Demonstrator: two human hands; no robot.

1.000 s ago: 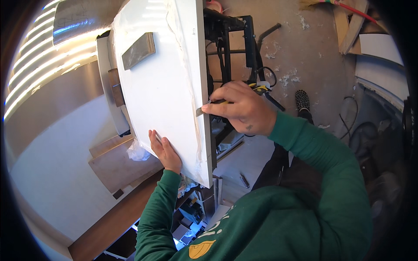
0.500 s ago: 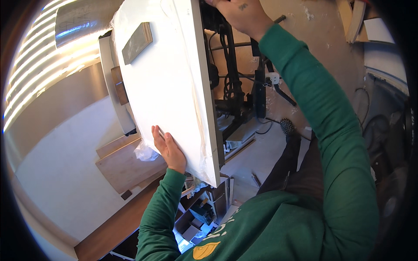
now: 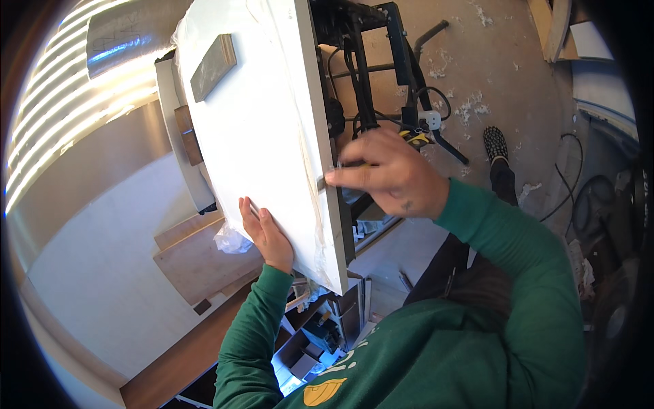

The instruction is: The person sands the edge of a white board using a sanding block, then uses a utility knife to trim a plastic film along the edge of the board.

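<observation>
Over there the panel lies in front of the person, a block on its far left part, a frame to its right. The left hand rests on the panel's near left side; the right hand, holding a tool, is at the right edge. Beyond the frame, rightward, a shoe stands on the floor near scraps.

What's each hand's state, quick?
Left hand: open, resting on the panel.
Right hand: closed on a yellow-black tool at the panel's edge.
</observation>
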